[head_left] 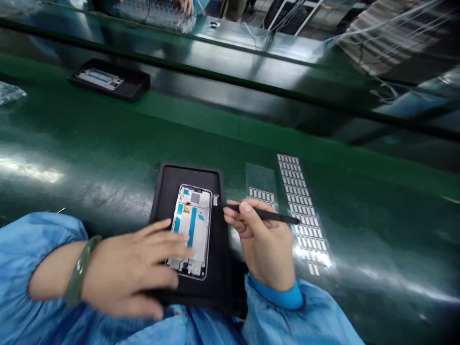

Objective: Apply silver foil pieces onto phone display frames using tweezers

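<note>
Green desk [108, 139] gleams, cables [345, 36] trailing beyond, as our left hand [132, 270] spreads over a phone frame [201, 230] and our right hand [268, 244] grips a black tool [275, 216].

No text or number is legible, though blur may interfere.

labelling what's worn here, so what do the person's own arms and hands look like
The left sleeve and right sleeve are loose, creased and light blue; the right one ends in a brighter blue cuff. The left hand and right hand are ungloved, with a green bangle around the left wrist.
</note>
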A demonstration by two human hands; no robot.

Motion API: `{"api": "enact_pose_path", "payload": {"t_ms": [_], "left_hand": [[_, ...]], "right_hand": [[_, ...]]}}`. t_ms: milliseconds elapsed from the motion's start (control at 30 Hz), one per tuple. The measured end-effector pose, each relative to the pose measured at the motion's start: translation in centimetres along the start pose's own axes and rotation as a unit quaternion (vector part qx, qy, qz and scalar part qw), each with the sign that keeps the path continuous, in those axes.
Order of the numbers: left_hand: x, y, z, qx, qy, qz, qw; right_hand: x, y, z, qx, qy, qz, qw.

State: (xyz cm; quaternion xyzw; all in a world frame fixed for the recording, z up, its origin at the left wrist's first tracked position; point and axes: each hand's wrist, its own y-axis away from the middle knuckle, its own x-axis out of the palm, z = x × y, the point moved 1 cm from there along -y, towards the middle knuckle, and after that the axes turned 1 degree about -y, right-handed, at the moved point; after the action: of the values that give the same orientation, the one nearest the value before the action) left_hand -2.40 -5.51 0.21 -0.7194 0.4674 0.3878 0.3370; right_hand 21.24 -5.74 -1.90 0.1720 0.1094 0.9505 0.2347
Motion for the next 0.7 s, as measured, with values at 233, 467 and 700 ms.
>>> {"api": "enact_pose_path", "payload": {"t_ms": [233, 467, 700], "left_hand": [[0.5, -4.5, 7.6, -0.072, -0.132, -0.044, 0.988], [2.0, -3.4, 6.2, -0.124, -0.103, -0.068, 0.985], [1.7, -3.2, 6.1, -0.15, -0.051, -0.067, 0.985]], "right_hand": [[2.4, -1.7, -1.1, -0.028, -0.005, -0.013, 1.0], [3.1, -2.3, -2.3, -0.057, 0.096, 0.011, 0.994], [3.1, -1.3, -2.2, -0.082, 0.192, 0.002, 0.978]]}}
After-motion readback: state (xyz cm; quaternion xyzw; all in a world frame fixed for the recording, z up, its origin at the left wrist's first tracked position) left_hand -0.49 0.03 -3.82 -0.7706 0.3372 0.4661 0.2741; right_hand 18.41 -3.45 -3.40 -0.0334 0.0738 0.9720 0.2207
